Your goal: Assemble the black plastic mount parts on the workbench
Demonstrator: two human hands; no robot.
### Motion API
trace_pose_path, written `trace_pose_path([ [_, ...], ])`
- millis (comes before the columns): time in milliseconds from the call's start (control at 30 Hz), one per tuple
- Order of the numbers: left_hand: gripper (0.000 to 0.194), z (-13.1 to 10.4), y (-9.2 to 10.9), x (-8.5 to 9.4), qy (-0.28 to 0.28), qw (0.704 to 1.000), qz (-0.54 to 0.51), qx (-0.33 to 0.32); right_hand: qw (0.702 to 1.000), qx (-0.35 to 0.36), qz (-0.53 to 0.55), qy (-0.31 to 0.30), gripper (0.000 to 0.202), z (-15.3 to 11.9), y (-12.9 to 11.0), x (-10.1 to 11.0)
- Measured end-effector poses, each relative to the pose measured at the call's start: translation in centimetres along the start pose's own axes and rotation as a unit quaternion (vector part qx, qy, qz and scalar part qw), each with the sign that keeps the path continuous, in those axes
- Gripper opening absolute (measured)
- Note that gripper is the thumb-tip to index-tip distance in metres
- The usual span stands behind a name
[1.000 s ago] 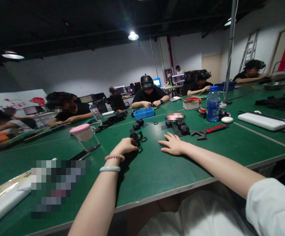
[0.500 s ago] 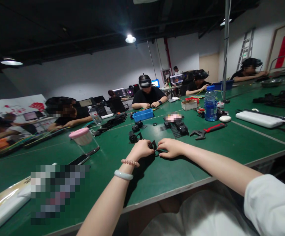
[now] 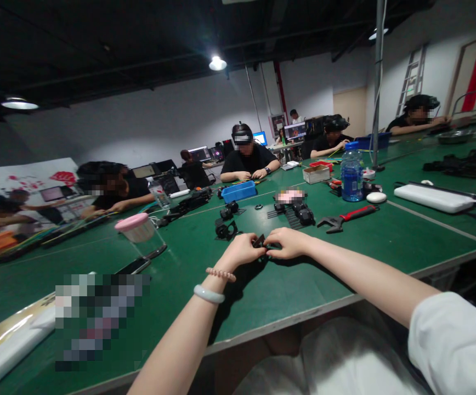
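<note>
My left hand (image 3: 244, 249), with a beaded bracelet and a pale bangle on its wrist, is closed on a small black bracket-like part (image 3: 259, 241). From the other side my right hand (image 3: 286, 243) pinches at the same part, its fingertips almost meeting the left ones. Fingers cover much of the part, so its full shape is hidden. Just beyond the hands lie a round black fitting (image 3: 224, 230) and a small black assembly (image 3: 230, 210). A larger cluster of black finned parts (image 3: 301, 214) sits behind my right hand.
On the green table (image 3: 304, 296) are an adjustable wrench (image 3: 347, 218), a blue-capped bottle (image 3: 352, 174), a blue tray (image 3: 239, 192), a white power strip (image 3: 433, 198) and a pink-lidded cup (image 3: 133, 227). A metal pole (image 3: 377, 88) rises at right. Several co-workers sit around the table.
Both hands have come closer together around the black part. My left hand has shifted slightly right, and the part is now more covered by fingers.
</note>
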State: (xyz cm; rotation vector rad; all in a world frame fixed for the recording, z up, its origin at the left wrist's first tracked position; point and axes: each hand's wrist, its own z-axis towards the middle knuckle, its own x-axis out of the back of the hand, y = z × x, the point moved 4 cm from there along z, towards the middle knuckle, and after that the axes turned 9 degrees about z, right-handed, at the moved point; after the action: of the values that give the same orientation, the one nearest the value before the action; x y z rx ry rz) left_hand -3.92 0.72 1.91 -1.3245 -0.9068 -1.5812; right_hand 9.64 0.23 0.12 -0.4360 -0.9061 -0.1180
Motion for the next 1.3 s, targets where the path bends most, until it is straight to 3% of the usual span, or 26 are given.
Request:
trace_pose_path([
  [333,0.052,0.3,-0.8,0.6,-0.034,0.985,-0.162,0.048,1.0,-0.026,0.014,0.002,0.024,-0.2,0.3,0.1],
  [533,0.053,0.3,-1.2,-0.3,-0.092,0.948,-0.293,0.081,0.999,-0.038,0.025,0.011,0.022,-0.1,0.7,0.4],
  [733,0.049,-0.3,0.0,0.3,-0.133,0.906,-0.399,0.046,0.997,-0.069,0.02,0.032,0.019,-0.5,1.2,1.0],
  [900,0.054,0.1,-0.3,-0.7,-0.134,0.933,-0.332,0.015,0.997,-0.072,0.01,0.033,0.015,-0.5,1.4,1.0],
  [1067,0.054,0.6,-0.9,-1.4,-0.089,0.962,-0.258,-0.012,0.997,-0.064,0.016,0.027,0.015,-0.5,1.4,0.9],
  [1300,0.053,0.7,-0.8,-0.8,-0.05,0.966,-0.254,-0.017,0.997,-0.069,0.025,0.015,0.019,-0.7,1.3,1.1],
])
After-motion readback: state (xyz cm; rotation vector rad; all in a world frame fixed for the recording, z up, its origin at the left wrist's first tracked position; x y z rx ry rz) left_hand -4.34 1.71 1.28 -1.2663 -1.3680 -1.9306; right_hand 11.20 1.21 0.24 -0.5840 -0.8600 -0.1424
